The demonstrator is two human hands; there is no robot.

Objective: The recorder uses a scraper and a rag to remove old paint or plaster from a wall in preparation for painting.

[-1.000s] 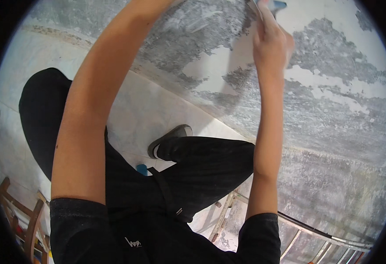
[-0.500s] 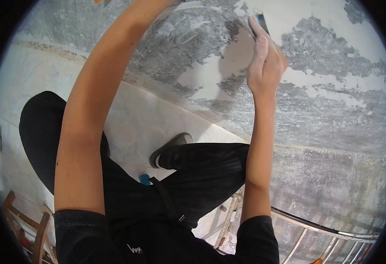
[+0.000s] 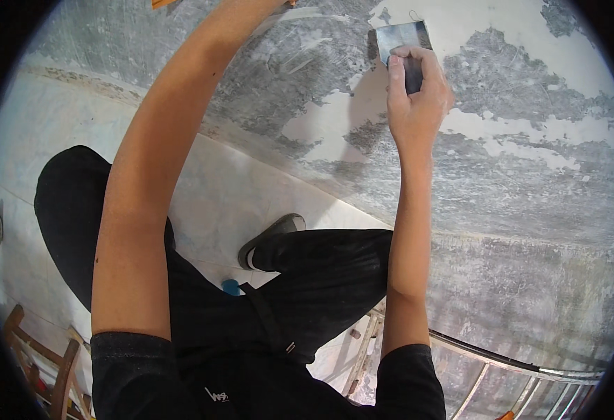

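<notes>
One scraper (image 3: 403, 43) shows in the head view, its flat metal blade pointing up toward the frame's top edge, long axis running up the patchy grey-and-white wall (image 3: 531, 175). The right hand (image 3: 419, 98) has its fingers (image 3: 395, 73) wrapped tight around the dark handle. The left hand is out of frame past the top edge, so its fingers cannot be told. Bare wall spreads to the scraper's right.

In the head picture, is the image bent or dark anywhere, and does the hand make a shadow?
Head view: fisheye bends the wall edges, and the corners are black; even, soft light; the right hand holding the scraper throws a faint shadow leftward on the plaster; left hand cut off at the top.
</notes>
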